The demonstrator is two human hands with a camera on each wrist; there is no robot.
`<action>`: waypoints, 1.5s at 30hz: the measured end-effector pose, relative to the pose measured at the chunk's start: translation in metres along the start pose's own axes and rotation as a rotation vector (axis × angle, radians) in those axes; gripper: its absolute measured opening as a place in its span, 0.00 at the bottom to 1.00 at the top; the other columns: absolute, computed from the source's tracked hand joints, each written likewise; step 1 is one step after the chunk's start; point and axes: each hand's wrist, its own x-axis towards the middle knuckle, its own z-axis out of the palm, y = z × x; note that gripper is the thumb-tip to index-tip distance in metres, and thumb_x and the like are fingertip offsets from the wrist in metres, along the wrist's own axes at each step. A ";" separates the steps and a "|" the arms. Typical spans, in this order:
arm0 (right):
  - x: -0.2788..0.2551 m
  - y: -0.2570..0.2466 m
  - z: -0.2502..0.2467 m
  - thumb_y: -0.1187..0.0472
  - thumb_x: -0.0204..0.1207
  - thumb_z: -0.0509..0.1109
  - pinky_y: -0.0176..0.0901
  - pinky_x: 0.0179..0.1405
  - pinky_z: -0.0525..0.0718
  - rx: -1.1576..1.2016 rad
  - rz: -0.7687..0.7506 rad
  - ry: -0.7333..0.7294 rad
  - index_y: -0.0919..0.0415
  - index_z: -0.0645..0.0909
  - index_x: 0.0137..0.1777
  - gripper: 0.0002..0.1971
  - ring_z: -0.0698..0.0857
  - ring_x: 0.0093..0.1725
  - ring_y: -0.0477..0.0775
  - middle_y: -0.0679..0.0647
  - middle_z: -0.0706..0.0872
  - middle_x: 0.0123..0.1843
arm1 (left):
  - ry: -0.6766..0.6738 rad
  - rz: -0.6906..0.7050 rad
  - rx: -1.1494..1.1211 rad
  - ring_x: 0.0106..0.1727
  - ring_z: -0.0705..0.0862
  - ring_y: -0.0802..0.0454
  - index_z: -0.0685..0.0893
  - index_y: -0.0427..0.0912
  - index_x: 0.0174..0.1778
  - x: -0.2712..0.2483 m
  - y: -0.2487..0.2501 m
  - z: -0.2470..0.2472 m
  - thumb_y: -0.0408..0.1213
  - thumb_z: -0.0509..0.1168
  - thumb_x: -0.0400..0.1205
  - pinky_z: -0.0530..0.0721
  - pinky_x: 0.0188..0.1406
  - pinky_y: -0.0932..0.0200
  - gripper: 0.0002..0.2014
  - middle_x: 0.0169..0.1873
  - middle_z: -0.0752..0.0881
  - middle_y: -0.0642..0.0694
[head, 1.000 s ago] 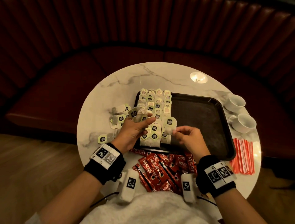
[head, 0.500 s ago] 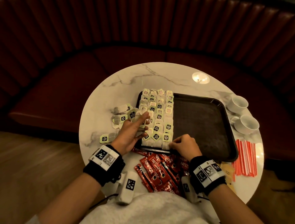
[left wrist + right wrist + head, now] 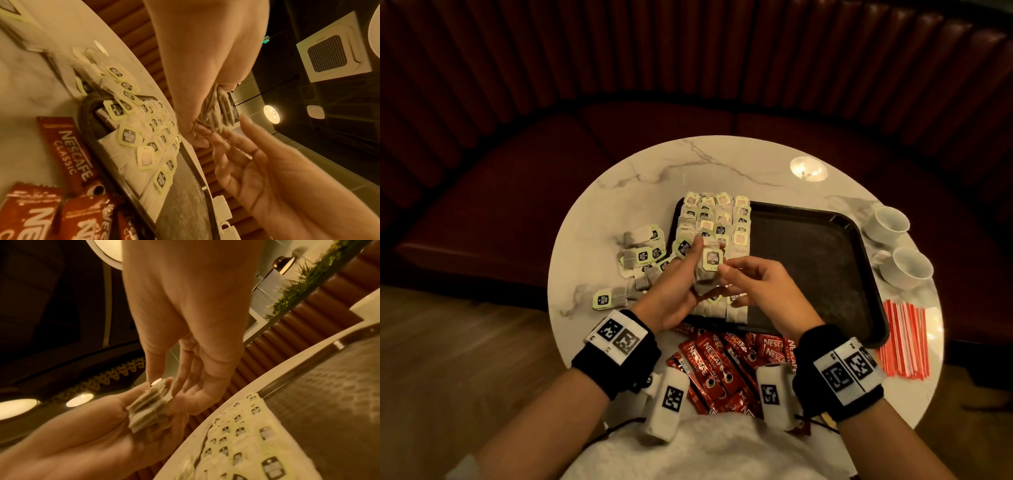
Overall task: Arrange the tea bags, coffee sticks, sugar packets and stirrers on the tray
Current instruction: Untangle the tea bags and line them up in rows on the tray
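Observation:
My left hand (image 3: 697, 274) grips a stack of tea bags (image 3: 710, 262) above the front left of the black tray (image 3: 811, 274). My right hand (image 3: 726, 271) meets it from the right, thumb and fingers pinching the top bag of the stack (image 3: 148, 408). In the left wrist view the stack (image 3: 218, 110) sits edge-on in my left hand (image 3: 205, 104), with the right hand's fingers (image 3: 244, 118) reaching to it. Rows of tea bags (image 3: 717, 219) fill the tray's left part. Loose tea bags (image 3: 642, 255) lie on the table to the left. Red coffee sticks (image 3: 722, 359) lie by the table's near edge, stirrers (image 3: 904, 339) at the right.
Two white cups (image 3: 887, 222) (image 3: 911, 269) stand at the right of the round marble table (image 3: 619, 192). A bright light spot (image 3: 808, 168) shows at the table's far side. A dark red bench curves behind the table. The tray's right half (image 3: 825, 240) is bare.
My right hand has lifted from the tray's front edge up to the stack in my left hand. The left hand has shifted a little to the right.

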 end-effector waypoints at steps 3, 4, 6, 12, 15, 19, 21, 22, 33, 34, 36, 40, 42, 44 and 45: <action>-0.001 0.000 0.006 0.63 0.78 0.74 0.42 0.43 0.90 0.059 -0.041 -0.021 0.63 0.87 0.56 0.09 0.92 0.48 0.56 0.60 0.93 0.49 | -0.003 0.030 0.009 0.59 0.89 0.45 0.81 0.42 0.68 0.000 0.000 0.006 0.53 0.53 0.87 0.85 0.62 0.50 0.23 0.58 0.90 0.39; 0.000 0.001 0.006 0.64 0.78 0.75 0.41 0.42 0.90 0.068 -0.054 -0.002 0.64 0.87 0.55 0.08 0.92 0.48 0.56 0.61 0.92 0.49 | 0.001 0.044 -0.003 0.57 0.90 0.46 0.81 0.42 0.67 0.000 0.000 0.006 0.52 0.54 0.87 0.86 0.59 0.52 0.22 0.57 0.90 0.39; 0.001 0.003 0.005 0.65 0.77 0.75 0.40 0.40 0.88 0.075 -0.069 0.039 0.65 0.88 0.55 0.08 0.92 0.47 0.55 0.60 0.93 0.48 | 0.008 0.070 -0.061 0.58 0.89 0.45 0.81 0.41 0.65 0.002 0.000 0.006 0.49 0.58 0.86 0.87 0.60 0.50 0.19 0.58 0.90 0.38; 0.003 0.003 -0.009 0.61 0.75 0.77 0.44 0.42 0.90 0.038 -0.124 0.144 0.61 0.90 0.54 0.09 0.91 0.47 0.51 0.55 0.93 0.47 | 0.078 0.132 -0.011 0.52 0.89 0.50 0.84 0.41 0.64 0.007 0.001 -0.003 0.51 0.70 0.73 0.88 0.38 0.60 0.25 0.55 0.91 0.44; 0.002 -0.001 -0.016 0.63 0.75 0.77 0.35 0.40 0.87 -0.008 -0.168 0.129 0.63 0.89 0.57 0.11 0.91 0.45 0.46 0.54 0.93 0.47 | 0.073 0.182 0.051 0.43 0.83 0.55 0.86 0.46 0.53 0.008 0.002 -0.007 0.47 0.74 0.71 0.81 0.29 0.64 0.17 0.46 0.89 0.49; -0.001 -0.005 -0.019 0.66 0.76 0.75 0.34 0.46 0.87 0.036 -0.192 0.108 0.64 0.89 0.58 0.11 0.91 0.48 0.49 0.55 0.94 0.49 | 0.038 0.243 0.079 0.35 0.78 0.56 0.88 0.49 0.42 0.010 0.006 -0.008 0.41 0.75 0.71 0.76 0.23 0.65 0.07 0.39 0.86 0.48; -0.002 -0.006 -0.019 0.65 0.77 0.74 0.35 0.48 0.87 0.081 -0.188 0.101 0.64 0.88 0.60 0.12 0.92 0.50 0.51 0.56 0.93 0.50 | 0.029 0.275 0.075 0.33 0.77 0.56 0.87 0.42 0.47 0.011 0.009 -0.007 0.39 0.75 0.72 0.75 0.21 0.66 0.10 0.39 0.86 0.45; -0.002 -0.005 -0.018 0.65 0.78 0.73 0.36 0.49 0.88 0.102 -0.185 0.106 0.65 0.88 0.60 0.12 0.91 0.50 0.52 0.57 0.93 0.51 | 0.025 0.283 0.079 0.33 0.76 0.56 0.86 0.39 0.48 0.010 0.010 -0.006 0.38 0.74 0.72 0.74 0.20 0.66 0.11 0.40 0.86 0.44; 0.002 -0.006 -0.019 0.66 0.78 0.73 0.35 0.48 0.87 0.108 -0.173 0.062 0.67 0.88 0.58 0.11 0.91 0.48 0.51 0.57 0.93 0.50 | 0.013 0.287 0.135 0.33 0.75 0.56 0.85 0.34 0.51 0.010 0.020 -0.006 0.38 0.75 0.70 0.73 0.20 0.65 0.17 0.39 0.83 0.42; 0.004 -0.006 -0.020 0.66 0.78 0.73 0.35 0.47 0.87 0.096 -0.164 0.046 0.68 0.88 0.57 0.10 0.91 0.46 0.51 0.59 0.93 0.49 | 0.015 0.278 0.135 0.33 0.76 0.56 0.85 0.34 0.52 0.010 0.021 -0.007 0.38 0.75 0.70 0.74 0.20 0.66 0.17 0.39 0.83 0.41; 0.009 -0.005 -0.023 0.68 0.78 0.73 0.37 0.47 0.88 0.102 -0.134 0.029 0.69 0.88 0.57 0.10 0.91 0.45 0.51 0.61 0.92 0.49 | 0.037 0.239 0.124 0.32 0.77 0.56 0.85 0.37 0.53 0.011 0.021 -0.010 0.40 0.75 0.70 0.76 0.20 0.66 0.18 0.39 0.83 0.42; 0.037 0.004 -0.041 0.70 0.78 0.71 0.37 0.47 0.90 0.245 -0.030 0.131 0.69 0.87 0.54 0.07 0.91 0.46 0.52 0.62 0.92 0.48 | 0.114 0.116 0.058 0.35 0.83 0.57 0.86 0.39 0.56 0.012 0.018 -0.023 0.47 0.71 0.77 0.81 0.25 0.63 0.17 0.40 0.87 0.47; 0.060 0.009 -0.053 0.71 0.79 0.70 0.34 0.44 0.90 0.264 0.024 0.198 0.67 0.86 0.51 0.05 0.91 0.41 0.48 0.59 0.92 0.45 | 0.153 0.060 0.027 0.36 0.85 0.55 0.85 0.39 0.56 0.011 0.014 -0.032 0.49 0.68 0.80 0.84 0.28 0.62 0.17 0.39 0.87 0.48; 0.089 0.017 -0.066 0.73 0.80 0.68 0.31 0.39 0.89 0.238 0.066 0.274 0.70 0.84 0.51 0.04 0.90 0.34 0.44 0.59 0.89 0.43 | 0.193 0.027 0.000 0.37 0.87 0.53 0.85 0.38 0.57 0.012 0.013 -0.040 0.48 0.67 0.81 0.85 0.28 0.60 0.17 0.41 0.87 0.46; 0.103 0.021 -0.073 0.73 0.80 0.68 0.30 0.36 0.88 0.214 0.083 0.313 0.71 0.84 0.52 0.04 0.88 0.32 0.43 0.59 0.88 0.42 | 0.211 0.017 -0.012 0.38 0.88 0.52 0.85 0.38 0.56 0.013 0.013 -0.043 0.48 0.67 0.81 0.85 0.27 0.60 0.16 0.42 0.87 0.45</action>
